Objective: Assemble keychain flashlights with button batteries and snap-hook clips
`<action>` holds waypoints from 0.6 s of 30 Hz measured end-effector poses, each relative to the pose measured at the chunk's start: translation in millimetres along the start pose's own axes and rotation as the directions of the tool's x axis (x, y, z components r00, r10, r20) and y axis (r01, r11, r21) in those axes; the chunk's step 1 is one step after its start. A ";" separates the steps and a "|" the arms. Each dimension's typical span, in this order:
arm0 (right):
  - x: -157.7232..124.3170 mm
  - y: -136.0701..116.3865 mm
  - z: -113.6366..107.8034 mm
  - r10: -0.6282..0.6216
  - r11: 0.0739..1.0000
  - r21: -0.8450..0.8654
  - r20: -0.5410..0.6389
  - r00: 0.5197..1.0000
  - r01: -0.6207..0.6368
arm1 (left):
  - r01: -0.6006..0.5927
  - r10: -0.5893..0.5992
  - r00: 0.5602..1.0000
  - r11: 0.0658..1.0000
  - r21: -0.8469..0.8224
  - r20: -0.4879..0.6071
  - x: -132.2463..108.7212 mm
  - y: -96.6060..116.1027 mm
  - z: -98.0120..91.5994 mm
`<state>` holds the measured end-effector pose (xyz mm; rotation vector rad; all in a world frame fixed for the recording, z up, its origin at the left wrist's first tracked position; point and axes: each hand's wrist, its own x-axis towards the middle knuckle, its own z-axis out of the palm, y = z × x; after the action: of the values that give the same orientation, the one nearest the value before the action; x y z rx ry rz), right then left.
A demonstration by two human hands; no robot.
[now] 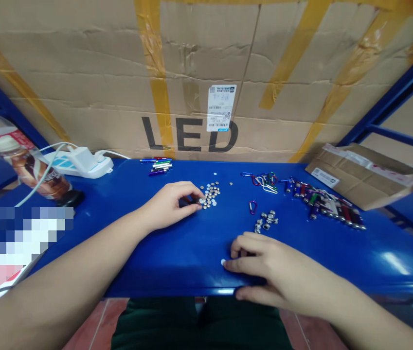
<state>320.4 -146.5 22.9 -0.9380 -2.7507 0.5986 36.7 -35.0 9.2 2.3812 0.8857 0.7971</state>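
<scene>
My left hand [171,201] reaches across the blue table [177,253], its fingers pinched together at the left edge of a pile of small round silver button cells [209,194]. A small dark piece shows under its fingertips; I cannot make out what it is. My right hand [264,267] rests at the table's front edge, fingers curled and pressed down, thumb under the rim. What it holds, if anything, is hidden. Just beyond it lie several small silver caps [266,221] and a purple carabiner [252,207].
Small coloured keychain flashlights [325,204] lie in a heap at the right, carabiners [264,180] beside them, thin coloured tubes [160,166] at the back. A power strip [82,163] and a drink bottle [27,163] stand left. A flat carton [363,175] sits right, a big "LED" carton [191,97] behind.
</scene>
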 end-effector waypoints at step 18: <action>-27.2 -14.9 54.0 -0.095 0.995 -0.013 -0.393 0.915 0.098 | 0.007 -0.007 1.000 1.000 -0.007 0.015 0.0 2.2 1.9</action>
<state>318.1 -191.1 -20.5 -0.8111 -2.4140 0.3553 38.9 -37.0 9.2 2.3738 0.8840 0.7778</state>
